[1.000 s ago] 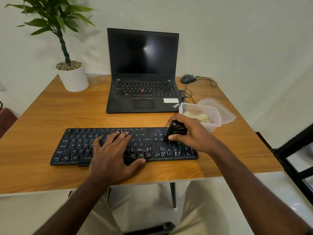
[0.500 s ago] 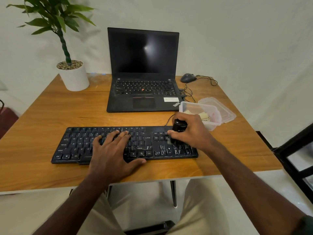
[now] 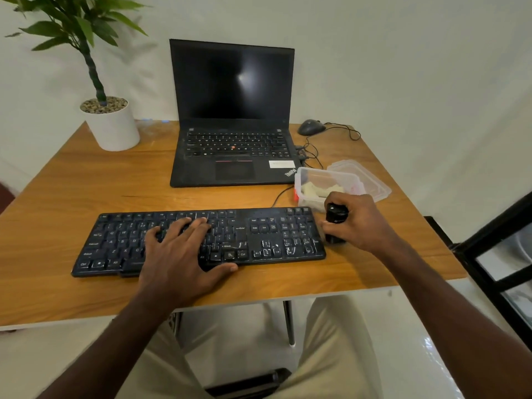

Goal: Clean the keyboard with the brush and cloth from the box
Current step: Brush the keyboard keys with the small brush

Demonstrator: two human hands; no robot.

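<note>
Black brush (image 3: 335, 223) clenched in right grip (image 3: 358, 223), off keyboard's (image 3: 201, 240) right end on bench (image 3: 86, 191); left grip (image 3: 184, 249) flat, released, pinning keys; risk: lifting it lets keyboard skid.

- I see a wooden table (image 3: 86, 191), pale edge band along its near side.
- Far centre: black laptop (image 3: 233, 116), lid open, screen dark, red pointing nub among its keys, white sticker on the right palm rest.
- Far left: potted plant (image 3: 106, 110) in a white pot, pebbles on top, green leaves spreading above.
- Far right: dark mouse (image 3: 311, 127), its cable (image 3: 345, 133) looping toward the laptop's right edge.
- Right edge: black metal frame (image 3: 495, 243), partly cut off.
- Pale wall behind, glossy light floor below.
</note>
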